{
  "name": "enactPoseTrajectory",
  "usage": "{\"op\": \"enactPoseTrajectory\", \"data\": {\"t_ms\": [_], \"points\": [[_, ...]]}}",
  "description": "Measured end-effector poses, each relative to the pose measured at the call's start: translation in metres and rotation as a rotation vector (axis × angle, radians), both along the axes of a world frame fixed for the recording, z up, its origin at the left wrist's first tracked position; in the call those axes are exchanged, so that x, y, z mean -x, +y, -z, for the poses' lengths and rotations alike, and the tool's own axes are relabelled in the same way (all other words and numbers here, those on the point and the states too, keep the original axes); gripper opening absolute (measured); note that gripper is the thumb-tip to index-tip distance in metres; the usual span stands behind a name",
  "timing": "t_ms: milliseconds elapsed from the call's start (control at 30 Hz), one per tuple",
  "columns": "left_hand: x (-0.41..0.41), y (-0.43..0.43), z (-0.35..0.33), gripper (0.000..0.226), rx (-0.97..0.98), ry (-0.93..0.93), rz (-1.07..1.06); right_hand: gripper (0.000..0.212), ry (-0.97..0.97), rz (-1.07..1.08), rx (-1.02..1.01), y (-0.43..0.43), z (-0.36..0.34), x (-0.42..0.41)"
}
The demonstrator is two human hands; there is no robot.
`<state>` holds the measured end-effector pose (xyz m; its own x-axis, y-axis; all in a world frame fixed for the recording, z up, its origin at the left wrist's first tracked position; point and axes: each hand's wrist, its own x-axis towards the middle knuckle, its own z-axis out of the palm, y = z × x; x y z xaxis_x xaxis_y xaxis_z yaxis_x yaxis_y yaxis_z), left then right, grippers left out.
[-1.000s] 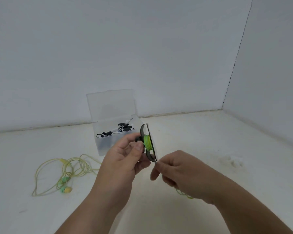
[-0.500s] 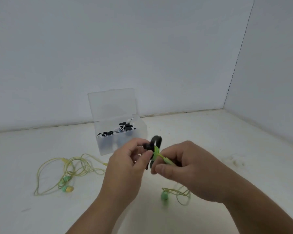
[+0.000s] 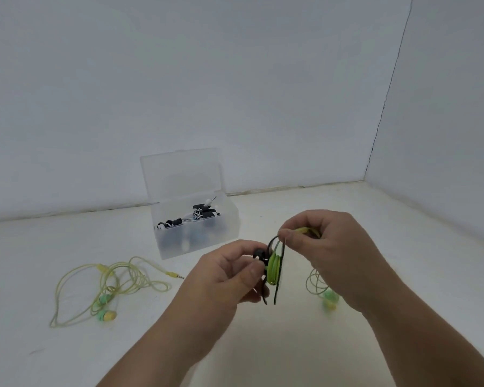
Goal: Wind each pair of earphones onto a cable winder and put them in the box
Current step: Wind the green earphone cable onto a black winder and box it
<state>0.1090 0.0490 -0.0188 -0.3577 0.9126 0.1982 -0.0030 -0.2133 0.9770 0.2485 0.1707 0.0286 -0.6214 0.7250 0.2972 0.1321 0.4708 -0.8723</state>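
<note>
One black disc winder [image 3: 259,253], green cord [image 3: 274,268] coiled on it, pinched in left hand [image 3: 229,277] fingers. Right hand [image 3: 336,252] fingers pinch the cord just above. One loose yellow-green pair [image 3: 109,286] left of fingers. One clear plastic box [image 3: 227,219] beyond, lid [image 3: 179,174] up.

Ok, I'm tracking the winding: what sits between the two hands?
Head view: a black winder wound with green cable. The left hand holds it; the right hand pinches the cable just above.
</note>
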Motion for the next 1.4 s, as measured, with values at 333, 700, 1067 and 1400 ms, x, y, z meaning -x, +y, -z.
{"op": "enactPoseTrajectory", "data": {"t_ms": [333, 700, 1067, 1400], "points": [[-0.001, 0.001, -0.003, 0.028, -0.128, -0.135, -0.207, 0.051, -0.290, -0.217, 0.172, -0.020, 0.015, 0.017], [0.006, 0.004, 0.002, 0.012, -0.046, -0.034, -0.420, 0.027, -0.448, -0.341, 0.140, -0.028, 0.013, 0.017], [0.013, 0.003, -0.006, 0.014, -0.014, -0.311, -0.374, 0.031, -0.428, -0.255, 0.188, -0.023, 0.007, 0.011], [0.009, 0.001, -0.002, 0.008, 0.060, 0.028, -0.487, 0.030, -0.447, -0.381, 0.178, -0.031, 0.002, 0.012]]}}
